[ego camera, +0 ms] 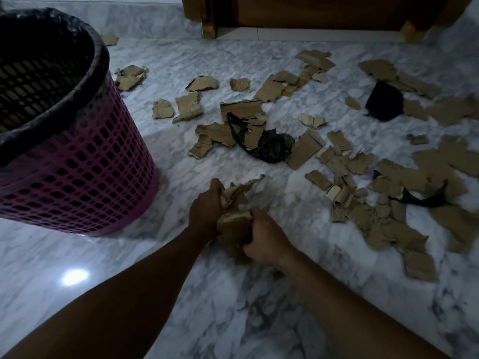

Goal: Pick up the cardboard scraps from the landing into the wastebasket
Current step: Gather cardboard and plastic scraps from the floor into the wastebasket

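A bundle of brown cardboard scraps [234,203] is held just above the marble floor, between both hands. My left hand [204,207] grips its left side and my right hand [267,237] grips its lower right side, fingers curled round the pieces. The pink mesh wastebasket [85,161] with a black liner stands at the left, apart from the hands. Several more cardboard scraps [368,211] lie scattered over the floor in the middle and at the right.
A crumpled black plastic bag [269,147] lies among the scraps in the middle. Another black piece [385,102] sits at the far right, and a black strip [420,199] lies among the right scraps. A wooden door frame [210,16] stands at the back. A light reflection [74,277] shines on the floor.
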`<act>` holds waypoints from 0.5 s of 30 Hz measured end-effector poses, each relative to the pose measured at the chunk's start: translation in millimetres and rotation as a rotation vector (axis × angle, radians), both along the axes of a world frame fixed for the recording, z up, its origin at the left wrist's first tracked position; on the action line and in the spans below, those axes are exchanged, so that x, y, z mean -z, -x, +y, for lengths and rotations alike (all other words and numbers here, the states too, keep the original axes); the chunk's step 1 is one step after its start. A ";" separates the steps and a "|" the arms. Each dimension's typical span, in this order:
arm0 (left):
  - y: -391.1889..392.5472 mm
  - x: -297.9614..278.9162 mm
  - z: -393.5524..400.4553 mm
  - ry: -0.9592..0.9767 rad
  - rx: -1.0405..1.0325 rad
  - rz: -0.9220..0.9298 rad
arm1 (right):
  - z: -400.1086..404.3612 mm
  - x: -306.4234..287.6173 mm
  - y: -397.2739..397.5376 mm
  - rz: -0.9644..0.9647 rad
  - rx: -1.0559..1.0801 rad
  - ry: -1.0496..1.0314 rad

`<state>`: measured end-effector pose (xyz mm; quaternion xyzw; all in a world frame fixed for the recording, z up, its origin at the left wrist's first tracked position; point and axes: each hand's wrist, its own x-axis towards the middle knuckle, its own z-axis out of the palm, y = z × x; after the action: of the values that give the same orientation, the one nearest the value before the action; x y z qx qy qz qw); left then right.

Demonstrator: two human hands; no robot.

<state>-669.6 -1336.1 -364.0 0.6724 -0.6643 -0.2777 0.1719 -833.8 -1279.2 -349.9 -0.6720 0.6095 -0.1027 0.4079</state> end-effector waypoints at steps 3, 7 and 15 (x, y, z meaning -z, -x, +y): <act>-15.0 2.5 -1.3 -0.001 -0.148 0.080 | 7.7 4.4 -8.7 -0.056 0.014 -0.034; -39.6 -1.5 -0.8 -0.021 -0.265 0.208 | 11.5 4.3 0.9 -0.053 0.077 -0.087; -44.1 -41.5 14.7 0.001 -0.279 0.389 | 8.1 -14.0 27.7 -0.140 0.377 -0.058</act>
<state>-625.5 -1321.4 -322.5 0.6915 -0.5195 -0.3752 0.3335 -861.5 -1271.1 -335.9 -0.5252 0.6975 -0.2060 0.4419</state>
